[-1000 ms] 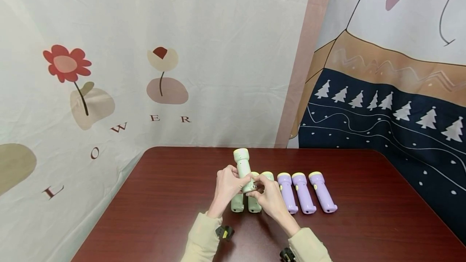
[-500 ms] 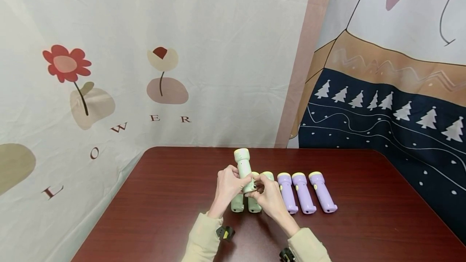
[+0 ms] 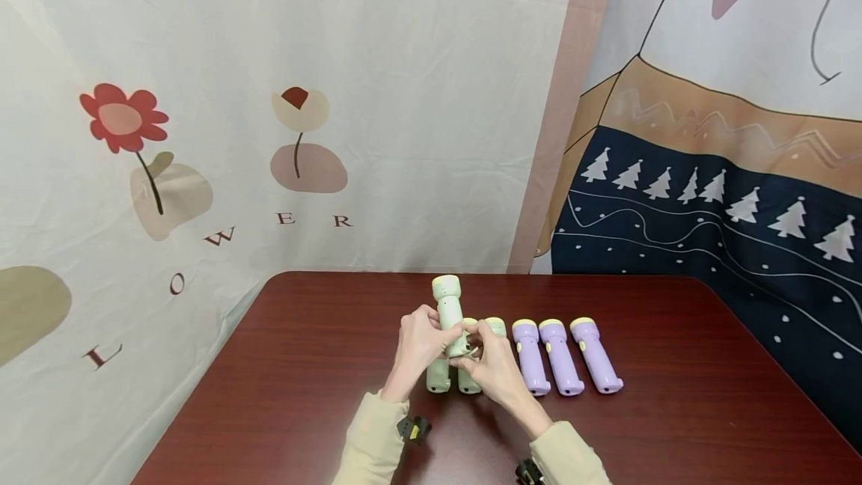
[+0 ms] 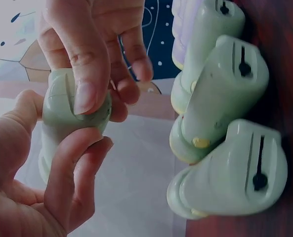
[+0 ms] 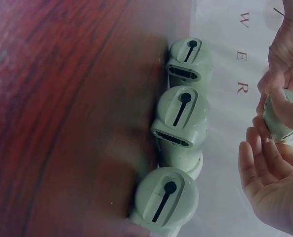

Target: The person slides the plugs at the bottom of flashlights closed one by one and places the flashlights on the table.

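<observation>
A pale green flashlight with a cream-yellow rim is held up over the table, lens end pointing up and away. My left hand grips its body, thumb across the front and fingers curled round it. My right hand pinches at its lower end. In the left wrist view the right thumb presses on the tail end of the flashlight, and a thin pale edge shows at the right fingertips in the head view. Below and behind the hands lie three more green flashlights, partly hidden by them.
Three purple flashlights lie in a row to the right of the green ones on the dark red-brown table. Printed cloth hangs behind the table's far edge. Dark wrist cameras sit at both sleeves.
The right fingers have shifted slightly at the flashlight's lower end, where a thin pale edge now shows. The left hand keeps its grip almost unmoved; the flashlights on the table stay put.
</observation>
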Available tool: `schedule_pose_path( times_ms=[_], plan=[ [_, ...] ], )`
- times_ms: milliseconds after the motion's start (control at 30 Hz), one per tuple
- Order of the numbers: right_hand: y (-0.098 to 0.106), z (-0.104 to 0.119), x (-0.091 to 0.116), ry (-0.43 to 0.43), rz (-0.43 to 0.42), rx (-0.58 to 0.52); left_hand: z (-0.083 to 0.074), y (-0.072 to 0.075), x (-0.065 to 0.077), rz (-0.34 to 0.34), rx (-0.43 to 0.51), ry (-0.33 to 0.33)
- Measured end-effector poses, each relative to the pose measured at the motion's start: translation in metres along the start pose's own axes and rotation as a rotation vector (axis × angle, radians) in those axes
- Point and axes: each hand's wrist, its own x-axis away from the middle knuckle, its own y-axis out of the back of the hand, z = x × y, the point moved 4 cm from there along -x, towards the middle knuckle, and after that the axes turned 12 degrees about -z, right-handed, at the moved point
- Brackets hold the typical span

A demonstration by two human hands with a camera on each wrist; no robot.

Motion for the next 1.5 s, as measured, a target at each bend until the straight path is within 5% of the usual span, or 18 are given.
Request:
schedule_pose_path(
  times_ms=[333,533,800,1167,1500],
  plan=[
    [-0.018,0.004,0.002,0.066,0.199,0.131,0.015,0.014,-0.008,0.032,-0.095,0.034],
    [-0.027,0.007,0.006,0.250,0.288,0.385,0.028,0.027,-0.014,0.050,-0.245,0.060],
    [-0.031,0.009,0.014,0.447,0.282,0.547,0.046,0.028,-0.013,0.164,-0.361,0.114],
    [-0.033,0.008,0.015,0.465,0.276,0.565,0.063,0.020,-0.012,0.245,-0.389,0.202],
    [-0.032,0.009,0.014,0.469,0.268,0.564,0.065,0.019,-0.010,0.254,-0.350,0.189]
  ],
)
